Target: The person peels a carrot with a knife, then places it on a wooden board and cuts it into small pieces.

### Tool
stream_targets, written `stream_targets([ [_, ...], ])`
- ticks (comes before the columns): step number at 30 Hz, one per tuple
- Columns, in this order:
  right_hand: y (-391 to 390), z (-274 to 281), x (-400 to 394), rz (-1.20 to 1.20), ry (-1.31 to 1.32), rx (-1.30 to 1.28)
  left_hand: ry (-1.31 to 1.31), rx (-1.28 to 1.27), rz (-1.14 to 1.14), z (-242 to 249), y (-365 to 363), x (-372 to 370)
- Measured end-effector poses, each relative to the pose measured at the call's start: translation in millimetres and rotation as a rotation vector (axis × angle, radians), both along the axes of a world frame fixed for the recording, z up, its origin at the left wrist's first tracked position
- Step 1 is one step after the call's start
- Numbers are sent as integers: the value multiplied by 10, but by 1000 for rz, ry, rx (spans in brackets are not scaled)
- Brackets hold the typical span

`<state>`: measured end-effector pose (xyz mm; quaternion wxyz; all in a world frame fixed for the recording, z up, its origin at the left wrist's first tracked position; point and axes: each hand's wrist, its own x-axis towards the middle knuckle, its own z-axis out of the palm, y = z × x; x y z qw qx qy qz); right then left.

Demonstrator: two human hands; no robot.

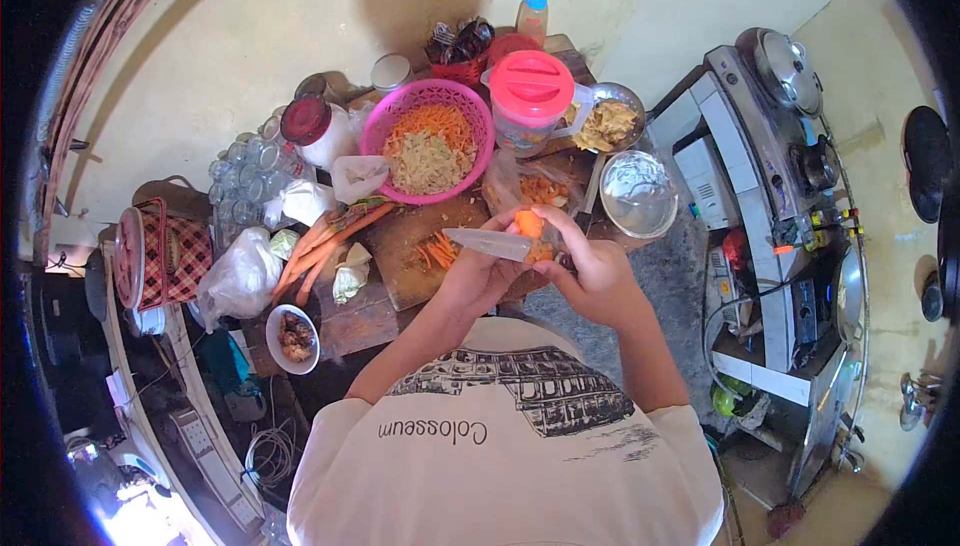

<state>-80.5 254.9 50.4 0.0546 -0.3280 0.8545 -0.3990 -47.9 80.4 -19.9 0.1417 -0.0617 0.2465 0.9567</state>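
Two hands are working together just above the near edge of the wooden table (370, 321). One hand (478, 281), on the left in the head view, is gripping a knife (488, 243) with its fingers wrapped around the handle, the pale blade lying flat and pointing toward the left edge. The other hand (590, 271) is closing its fingers around a piece of carrot (529, 223), holding it right against the blade's base. Which of them is the person's own left or right I cannot tell, as this overhead view may be mirrored.

Under the knife, shreds of carrot (438, 249) are lying on a cutting board (415, 276). Whole carrots (325, 246) are lying toward the left edge of the table, beside pieces of cabbage (350, 276). A pink basin (375, 136) of shredded vegetables is sitting at the far edge, next to a jug with a pink lid (530, 81). A steel bowl (637, 196) is resting at the right edge, and a small white bowl (292, 338) is sitting at the near left corner.
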Motion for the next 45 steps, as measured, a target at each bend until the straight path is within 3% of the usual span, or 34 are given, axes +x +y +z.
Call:
stream_targets([
  [2, 3, 8, -7, -10, -9, 23, 76, -8, -18, 13, -12, 21],
  [15, -66, -347, -153, -176, 262, -47, -88, -23, -35, 71, 6, 63],
  [18, -39, -469, -240, -367, -33, -38, -96, -8, -22, -50, 0, 33],
  [21, 7, -363, -227, -265, -259, -201, -104, -7, 19, -53, -22, 14],
  [25, 17, -43, -92, -30, -302, -143, -63, 6, 27, -16, -33, -43],
  [28, -14, -47, -58, 4, -106, -91, -62, -36, 14, -30, -38, -37],
  [31, -13, 35, -64, -12, -48, 77, 24, -105, -3, -32, -23, -25],
  [37, -55, -177, -113, -189, 127, -63, -2, -49, -17, 6, -29, -4],
  [45, -17, -67, -85, -83, -43, -30, -34, -99, -25, 204, -83, -2],
])
